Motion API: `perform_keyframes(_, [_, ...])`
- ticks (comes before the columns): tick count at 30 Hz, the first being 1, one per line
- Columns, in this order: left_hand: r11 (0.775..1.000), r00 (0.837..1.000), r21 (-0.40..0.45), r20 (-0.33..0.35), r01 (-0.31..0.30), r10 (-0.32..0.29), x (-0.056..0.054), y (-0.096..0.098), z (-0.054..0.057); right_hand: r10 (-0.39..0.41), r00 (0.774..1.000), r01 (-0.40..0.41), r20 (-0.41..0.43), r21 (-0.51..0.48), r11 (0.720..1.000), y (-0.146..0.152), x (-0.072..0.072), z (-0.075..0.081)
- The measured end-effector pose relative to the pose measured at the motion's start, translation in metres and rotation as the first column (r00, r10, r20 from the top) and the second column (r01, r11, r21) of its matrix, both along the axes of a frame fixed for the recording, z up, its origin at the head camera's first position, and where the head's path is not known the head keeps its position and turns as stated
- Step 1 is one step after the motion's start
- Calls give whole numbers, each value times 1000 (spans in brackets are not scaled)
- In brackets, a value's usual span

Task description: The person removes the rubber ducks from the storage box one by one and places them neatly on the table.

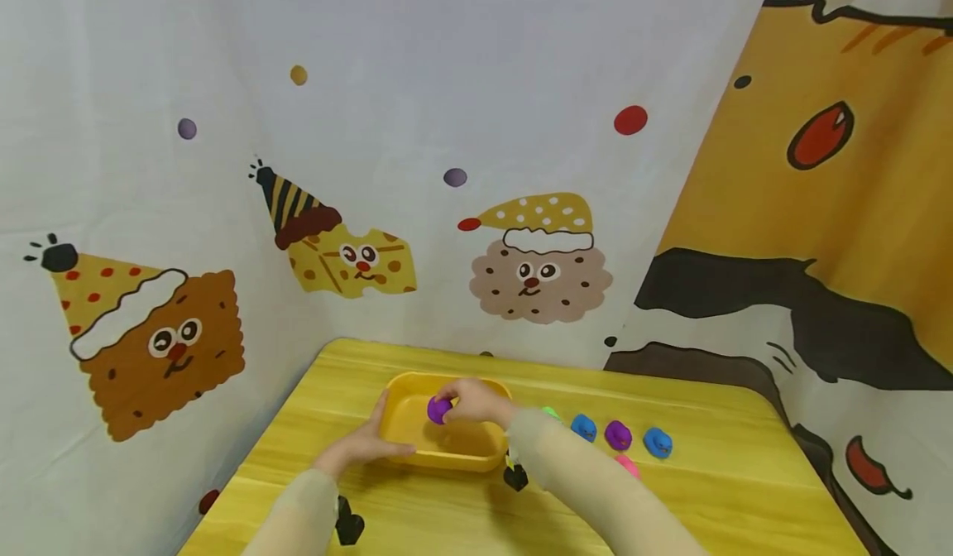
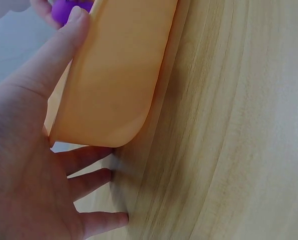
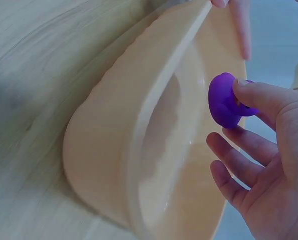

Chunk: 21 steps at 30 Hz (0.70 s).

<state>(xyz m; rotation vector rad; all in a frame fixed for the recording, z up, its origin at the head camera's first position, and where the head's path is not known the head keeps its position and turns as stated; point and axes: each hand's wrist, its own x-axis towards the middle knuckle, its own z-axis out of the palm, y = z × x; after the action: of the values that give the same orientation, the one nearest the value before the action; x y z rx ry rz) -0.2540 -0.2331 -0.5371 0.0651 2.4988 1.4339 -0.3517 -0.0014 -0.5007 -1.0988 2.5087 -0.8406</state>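
Observation:
A yellow plastic tub (image 1: 454, 460) stands on the wooden table. In the head view my left hand (image 1: 365, 442) rests against its left end, thumb along the near rim. The left wrist view shows the other fingers (image 2: 91, 182) straight and spread outside the tub's corner, tips at the tabletop. Over the inside of the tub, my right hand (image 1: 476, 403) pinches a purple rubber duck (image 3: 223, 100) between thumb and fingers. The duck is above the tub's floor, and the lower fingers (image 3: 236, 160) of that hand are loosely bent beneath it.
Right of the tub lie more small ducks: a blue one (image 1: 584, 428), a purple one (image 1: 619, 435), another blue one (image 1: 658, 443), a pink one (image 1: 628, 465) and a green one (image 1: 551, 413), the last two partly behind my right sleeve. A printed cloth (image 1: 521, 84) hangs behind the table.

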Motion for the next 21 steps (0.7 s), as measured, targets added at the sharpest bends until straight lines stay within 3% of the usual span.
perform_keyframes(6, [1000, 1000, -29, 26, 2, -1, -1, 0, 3, -34, 999, 34, -8, -10, 999, 19, 2, 4])
perform_keyframes(10, [1000, 999, -24, 47, -9, 10, -1, -1, 4, -2, 1000, 2, -2, -58, 998, 27, 2, 6])
perform_keyframes(21, [1000, 999, -11, 46, -10, 11, -4, -3, 3, -27, 999, 31, 35, -114, 993, 49, 4, 16])
